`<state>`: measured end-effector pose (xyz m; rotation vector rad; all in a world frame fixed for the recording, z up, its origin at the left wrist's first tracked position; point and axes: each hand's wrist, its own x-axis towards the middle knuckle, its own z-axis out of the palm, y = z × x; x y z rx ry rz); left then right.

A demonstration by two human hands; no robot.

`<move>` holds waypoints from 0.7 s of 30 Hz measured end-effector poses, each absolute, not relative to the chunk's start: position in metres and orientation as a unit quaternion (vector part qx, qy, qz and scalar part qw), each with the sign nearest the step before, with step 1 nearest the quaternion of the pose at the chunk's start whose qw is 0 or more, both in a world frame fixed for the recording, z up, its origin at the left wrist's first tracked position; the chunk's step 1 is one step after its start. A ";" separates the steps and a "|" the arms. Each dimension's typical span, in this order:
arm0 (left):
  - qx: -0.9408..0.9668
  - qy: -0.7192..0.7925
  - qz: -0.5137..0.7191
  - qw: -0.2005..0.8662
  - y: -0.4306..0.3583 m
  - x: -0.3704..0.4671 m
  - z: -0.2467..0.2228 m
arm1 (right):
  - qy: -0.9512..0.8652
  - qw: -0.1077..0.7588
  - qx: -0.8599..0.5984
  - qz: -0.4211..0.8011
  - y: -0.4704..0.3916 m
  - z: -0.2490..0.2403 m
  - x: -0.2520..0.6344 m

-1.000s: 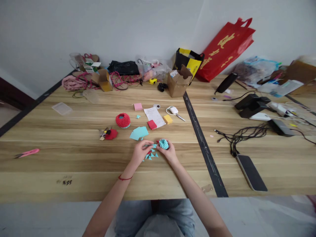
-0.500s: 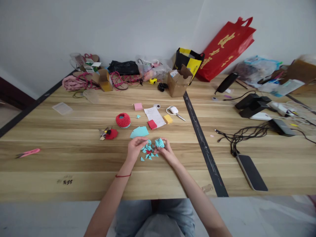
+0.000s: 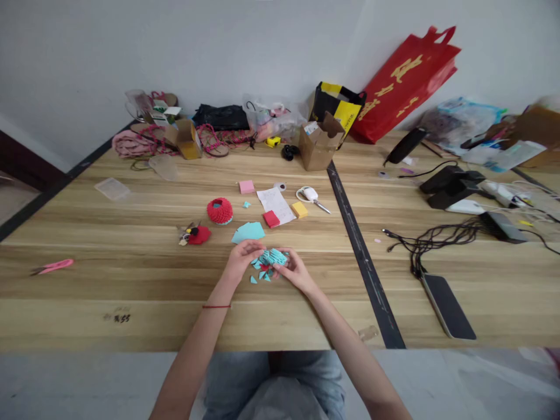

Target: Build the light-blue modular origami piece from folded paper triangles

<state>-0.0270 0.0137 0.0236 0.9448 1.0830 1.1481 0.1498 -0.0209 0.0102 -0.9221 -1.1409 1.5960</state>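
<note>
Both hands meet over the middle of the wooden table (image 3: 131,291). My right hand (image 3: 294,272) grips a small teal folded-paper model (image 3: 274,256) made of many triangular pieces. My left hand (image 3: 241,260) pinches the model's left side with its fingertips, fingers closed on it. Under the hands lie several loose teal paper triangles (image 3: 261,276) with a bit of red among them. Just beyond the hands lies a flat teal paper sheet (image 3: 248,232).
A red folded-paper bowl (image 3: 219,210), a red paper figure (image 3: 195,234), pink, red and yellow note pads and a white slip lie beyond. Pink scissors (image 3: 52,266) lie far left. A phone (image 3: 448,304) and cables (image 3: 437,239) lie right. Bags and boxes line the wall.
Both hands have moved slightly away from me and closer together. The left hand has come onto the teal model, which is now held between both hands.
</note>
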 end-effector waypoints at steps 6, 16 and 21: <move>0.379 0.449 0.503 0.634 0.014 -0.026 0.025 | -0.476 0.476 -0.361 0.645 -0.022 0.011 0.151; 0.378 0.445 0.494 0.645 0.015 -0.026 0.024 | -0.481 0.472 -0.353 0.649 -0.022 0.011 0.150; 0.390 0.445 0.490 0.640 0.015 -0.027 0.023 | -0.482 0.472 -0.347 0.651 -0.022 0.012 0.150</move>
